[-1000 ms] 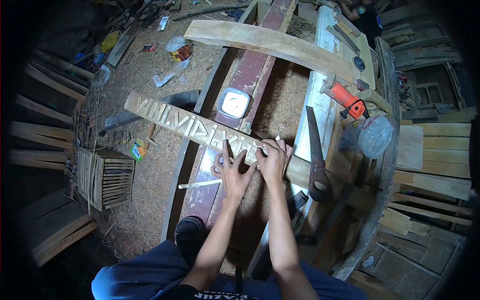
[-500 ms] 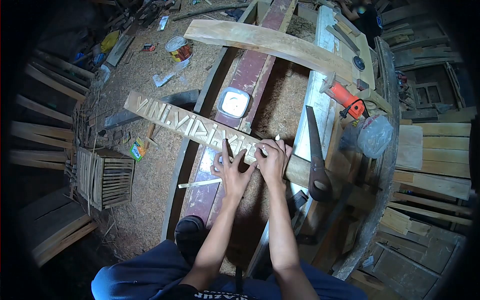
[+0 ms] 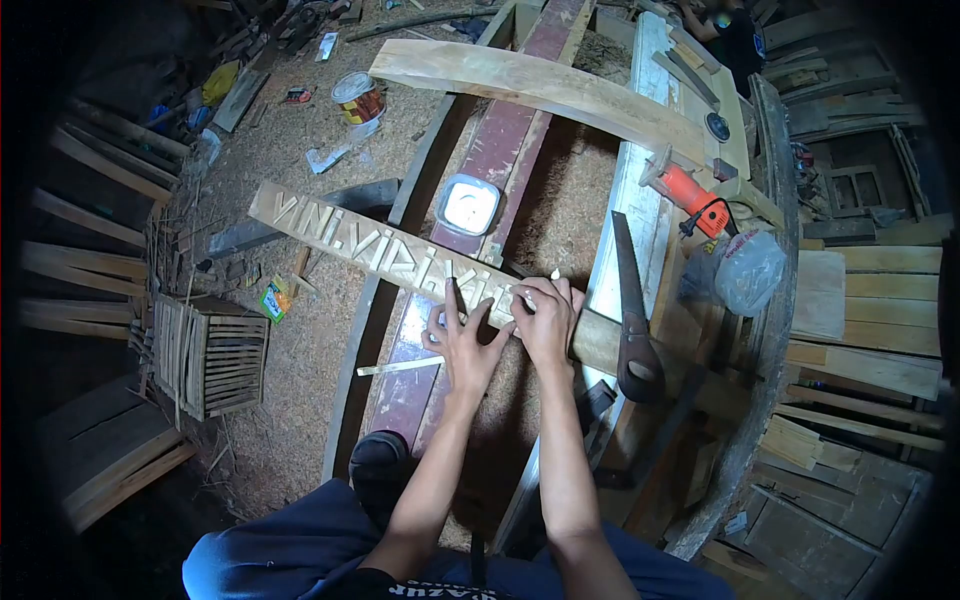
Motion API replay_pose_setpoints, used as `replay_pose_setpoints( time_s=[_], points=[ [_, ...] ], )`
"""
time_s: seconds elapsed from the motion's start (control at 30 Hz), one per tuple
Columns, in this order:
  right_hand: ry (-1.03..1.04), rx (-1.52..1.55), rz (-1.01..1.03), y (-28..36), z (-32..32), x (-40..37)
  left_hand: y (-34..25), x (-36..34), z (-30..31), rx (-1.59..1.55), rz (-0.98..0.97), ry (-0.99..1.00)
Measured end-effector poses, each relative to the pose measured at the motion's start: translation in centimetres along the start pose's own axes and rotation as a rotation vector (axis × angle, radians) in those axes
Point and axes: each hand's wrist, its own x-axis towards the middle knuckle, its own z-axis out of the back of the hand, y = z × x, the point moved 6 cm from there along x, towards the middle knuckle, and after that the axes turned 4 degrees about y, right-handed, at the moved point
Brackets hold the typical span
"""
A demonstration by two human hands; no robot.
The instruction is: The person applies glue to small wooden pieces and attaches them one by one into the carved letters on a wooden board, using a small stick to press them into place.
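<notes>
A long wooden board [image 3: 325, 232] with raised letters lies at a slant across the maroon beam. My left hand [image 3: 468, 345] is on the board, its index finger stretched along the letters and its thumb reaching toward my right hand. Its fingers are apart, resting against the letters. My right hand [image 3: 545, 318] is beside it at the end of the lettering, fingers bent and pressed together. A small white pointed tip [image 3: 556, 273] sticks up past the right fingers; the rest of that item is hidden. The last letters are partly covered by both hands.
A handsaw [image 3: 632, 310] lies right of my hands. Above the board stands a square tub of white paste [image 3: 468, 205]. A red power tool [image 3: 695, 200], a plastic bag [image 3: 750, 270] and a curved plank [image 3: 530, 85] are farther off. A thin strip [image 3: 400, 367] lies below.
</notes>
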Motion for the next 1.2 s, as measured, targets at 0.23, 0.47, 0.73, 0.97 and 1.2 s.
replay_pose_setpoints(
  time_s=[0.23, 0.47, 0.73, 0.97, 1.2],
  points=[
    [0.023, 0.002, -0.024, -0.2, -0.1, -0.2, 0.1, 0.0, -0.2, -0.005, 0.016, 0.02],
    [0.026, -0.019, -0.016, 0.1, -0.2, -0.3, 0.0, -0.2, -0.4, -0.013, 0.009, 0.001],
    [0.026, -0.129, -0.026, 1.3, -0.1, -0.5, 0.1, -0.1, -0.5, -0.009, -0.013, -0.029],
    [-0.004, -0.165, -0.029, 1.7, -0.1, -0.9, 0.1, 0.1, -0.3, -0.032, 0.019, -0.042],
    [0.036, -0.203, -0.024, 1.6, -0.1, -0.8, -0.6, 0.5, 0.3, 0.026, -0.008, 0.022]
  ],
)
